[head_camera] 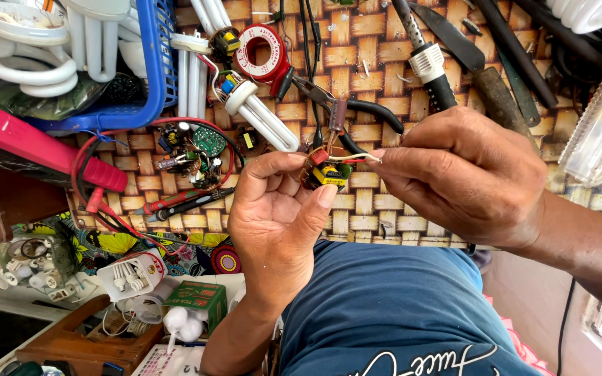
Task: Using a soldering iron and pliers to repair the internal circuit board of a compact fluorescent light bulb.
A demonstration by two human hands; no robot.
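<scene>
My left hand (278, 216) holds a small round circuit board (327, 172) with a yellow part and a red capacitor, pinched between thumb and fingers. My right hand (465, 175) pinches a thin pale wire (357, 157) that runs from the board. Both hands hover over a woven mat (364, 42). Pliers with black handles (357, 115) lie just behind the board.
A soldering iron (428, 63), knife and tools lie at the back right. A red solder spool (263, 50), fluorescent tubes (263, 118), another circuit board (193, 153) and red and black probes (168, 203) lie left. A blue basket (155, 69) holds spiral bulbs.
</scene>
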